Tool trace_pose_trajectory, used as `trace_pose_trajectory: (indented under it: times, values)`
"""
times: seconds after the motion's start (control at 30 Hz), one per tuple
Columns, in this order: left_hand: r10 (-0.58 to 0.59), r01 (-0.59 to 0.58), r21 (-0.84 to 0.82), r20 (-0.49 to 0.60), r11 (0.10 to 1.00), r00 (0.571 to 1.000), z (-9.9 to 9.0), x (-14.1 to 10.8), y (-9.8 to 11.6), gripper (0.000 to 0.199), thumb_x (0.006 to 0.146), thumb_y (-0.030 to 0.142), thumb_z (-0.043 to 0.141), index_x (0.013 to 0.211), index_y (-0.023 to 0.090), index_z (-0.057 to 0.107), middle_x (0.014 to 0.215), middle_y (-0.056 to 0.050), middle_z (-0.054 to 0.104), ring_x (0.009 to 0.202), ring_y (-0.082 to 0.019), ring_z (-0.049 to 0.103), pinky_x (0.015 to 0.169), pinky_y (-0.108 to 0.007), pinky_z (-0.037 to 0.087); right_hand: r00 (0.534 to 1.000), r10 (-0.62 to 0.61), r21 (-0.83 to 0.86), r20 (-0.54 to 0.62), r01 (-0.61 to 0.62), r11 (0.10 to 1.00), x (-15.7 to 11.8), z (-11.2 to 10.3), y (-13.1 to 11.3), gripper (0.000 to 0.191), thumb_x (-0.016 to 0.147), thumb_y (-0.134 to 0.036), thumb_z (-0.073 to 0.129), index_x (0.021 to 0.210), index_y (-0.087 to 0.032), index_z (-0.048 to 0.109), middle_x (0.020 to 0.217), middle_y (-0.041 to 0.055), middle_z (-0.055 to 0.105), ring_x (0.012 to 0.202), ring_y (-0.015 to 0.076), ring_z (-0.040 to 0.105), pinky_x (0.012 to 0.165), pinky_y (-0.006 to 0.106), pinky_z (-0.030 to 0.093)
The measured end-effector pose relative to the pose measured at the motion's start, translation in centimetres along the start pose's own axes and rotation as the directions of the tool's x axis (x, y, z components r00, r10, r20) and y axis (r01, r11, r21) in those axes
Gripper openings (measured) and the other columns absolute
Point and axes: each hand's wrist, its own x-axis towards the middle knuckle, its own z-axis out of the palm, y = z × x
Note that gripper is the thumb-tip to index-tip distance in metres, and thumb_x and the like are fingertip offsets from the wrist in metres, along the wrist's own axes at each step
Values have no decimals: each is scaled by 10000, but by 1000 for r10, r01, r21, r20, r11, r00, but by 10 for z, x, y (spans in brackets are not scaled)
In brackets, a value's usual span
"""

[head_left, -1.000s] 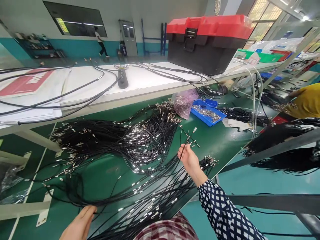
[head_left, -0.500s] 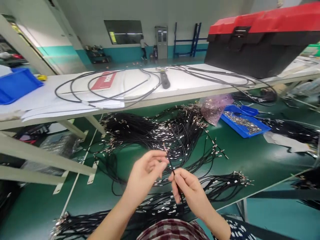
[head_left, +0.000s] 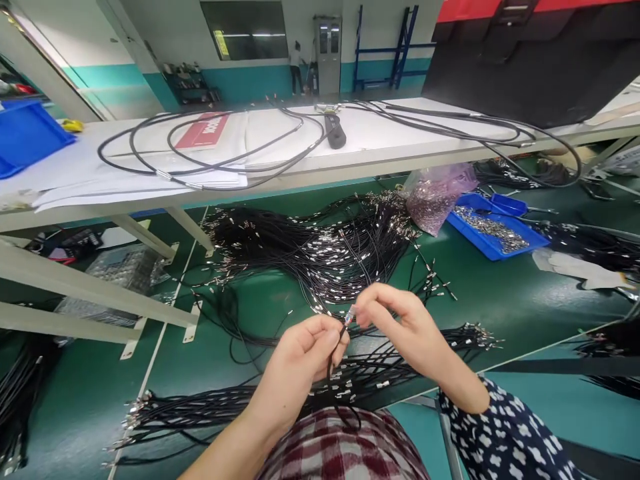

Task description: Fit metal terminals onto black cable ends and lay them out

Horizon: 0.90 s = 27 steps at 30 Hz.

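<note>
My left hand (head_left: 311,350) pinches a thin black cable (head_left: 329,367) just below its end, between thumb and forefinger. The lower length of that cable hangs in a loop over the plaid cloth at my lap. At the upper end, a shiny, pale tip with a reddish bit (head_left: 349,316) sticks out above the left fingers. My right hand (head_left: 405,327) comes in from the right, with thumb and forefinger closed at this tip. Whether a separate small part sits between the right fingertips is too small to tell. Beneath both hands lies a bundle of black cables (head_left: 210,408) with metal ends.
Behind the hands a large heap of black cables (head_left: 280,243) lies on the green table (head_left: 270,310). A pink bag (head_left: 435,200) and a blue tray (head_left: 493,247) of small metal parts stand right. A raised white shelf (head_left: 280,150) carries coiled cables and a red-and-black toolbox (head_left: 530,73).
The hold on the cable has passed from my right hand to my left. My right hand has moved up to the cable's tip, and the view has tilted slightly downward.
</note>
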Motion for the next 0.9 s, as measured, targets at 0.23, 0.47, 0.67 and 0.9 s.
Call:
trace_pose_trajectory:
  times: [0.23,0.47,0.67,0.9]
  values:
    - [-30,30,-11,34,999,999,-1,-7,-10,280,907,422,565,800,164,538,619,35,470,539,-80,295,492,-254,159,981,83,100,174,-101,990,17,2,-8,391,932,-384,541,612,-161,508,585,-31,502,551,84,455,519,209,360]
    - [76,-77,10,42,997,996,-7,-9,-15,253,905,419,580,840,174,570,676,22,507,578,-87,347,513,-247,211,939,185,372,289,-289,882,20,9,-4,401,878,-455,583,606,-162,549,510,-43,490,464,69,432,464,191,366]
    - [89,-89,39,6,995,996,-5,-9,-15,267,890,421,592,801,170,573,656,16,512,566,-90,341,512,-243,217,971,147,274,188,-195,942,13,11,-7,406,905,-436,561,599,-176,502,541,-37,490,501,77,441,467,191,360]
    - [132,-126,126,-37,984,991,-2,-6,-15,345,876,418,597,649,165,536,609,20,497,549,-91,384,518,-229,285,988,90,35,126,-95,995,5,14,-14,419,941,-413,526,599,-178,469,582,-33,466,549,90,401,502,218,322]
